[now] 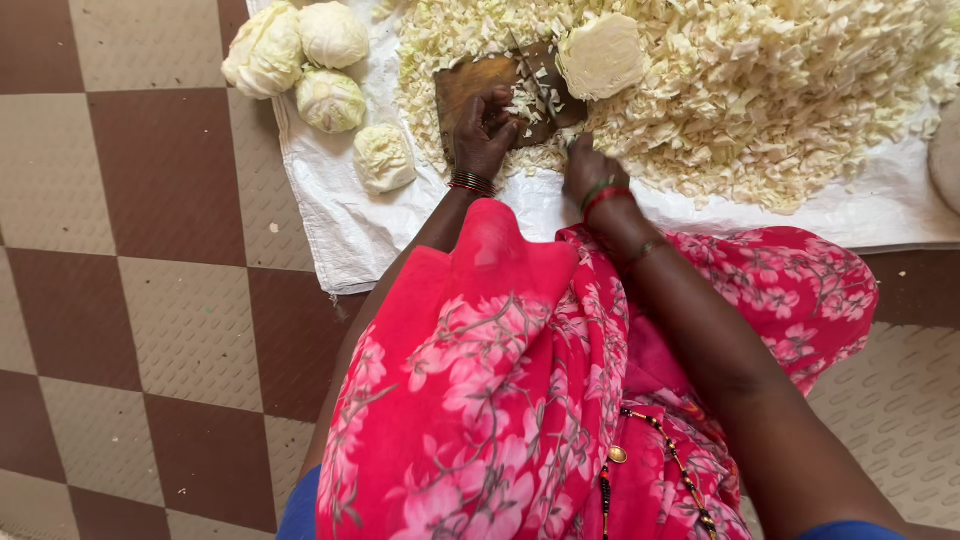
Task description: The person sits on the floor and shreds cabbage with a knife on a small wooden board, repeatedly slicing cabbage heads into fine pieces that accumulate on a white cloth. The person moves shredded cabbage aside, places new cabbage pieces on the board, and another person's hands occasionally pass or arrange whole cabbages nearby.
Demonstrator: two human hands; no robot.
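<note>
Left hand (487,130) pins cabbage shreds (527,100) on board (470,80), right hand (590,168) grips knife (545,95) — chopped heap (780,90) crowds around.

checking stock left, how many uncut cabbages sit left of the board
4: two at the top, one just below, one lower right near the sheet edge. More may lie out of frame.

The shredded cabbage heap (760,90) runs past the top edge; the knife (540,85) blade is half buried.
</note>
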